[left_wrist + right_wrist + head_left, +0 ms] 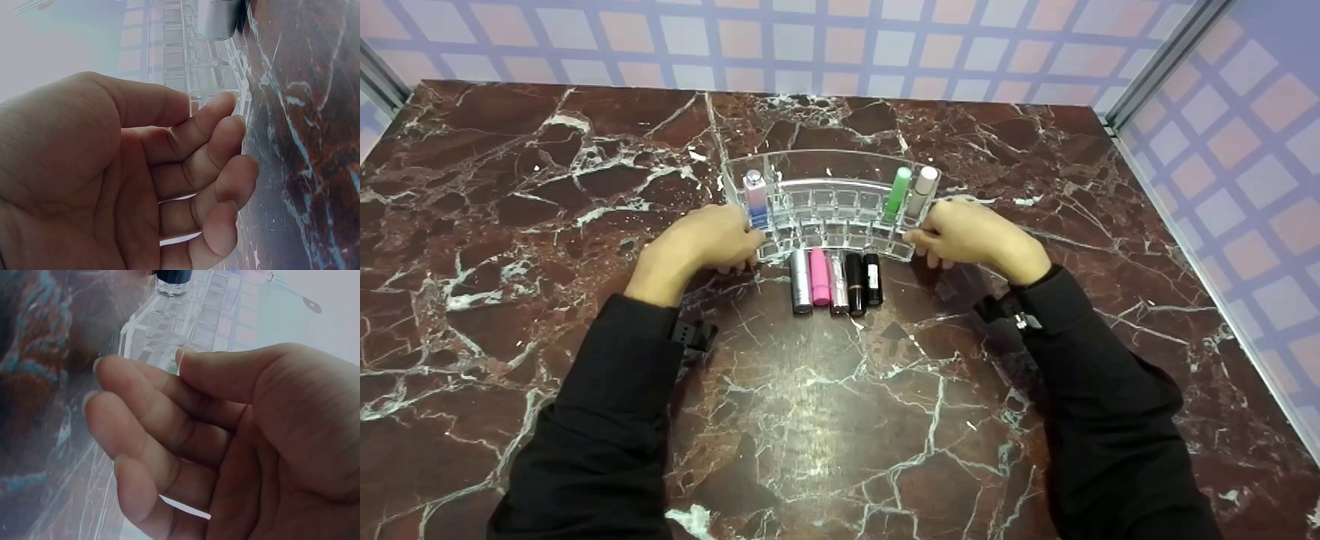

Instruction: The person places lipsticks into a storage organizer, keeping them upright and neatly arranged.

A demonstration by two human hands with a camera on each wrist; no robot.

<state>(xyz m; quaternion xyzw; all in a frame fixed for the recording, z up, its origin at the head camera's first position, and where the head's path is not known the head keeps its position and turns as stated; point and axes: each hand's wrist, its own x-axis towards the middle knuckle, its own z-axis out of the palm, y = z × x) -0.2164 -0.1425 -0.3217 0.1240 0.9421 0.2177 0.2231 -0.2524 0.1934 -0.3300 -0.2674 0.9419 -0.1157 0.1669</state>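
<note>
The left fingers (226,138) and right fingers (121,419) pinch opposite ends of the clear organizer (826,201) on the worktop (810,450), where an uneven pull could tilt the green tube (897,195) standing inside or scatter the lipsticks (838,285) lying just in front.

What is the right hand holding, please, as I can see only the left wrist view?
Observer: The right hand holds the right end of the clear organizer.
Operator: Thank you; is anything standing near that end?
Observer: Yes, a green tube stands there beside a white-capped tube.
Operator: And what would I find in front of the organizer, please?
Observer: A pink tube is second from the left in a row of five items.
</note>
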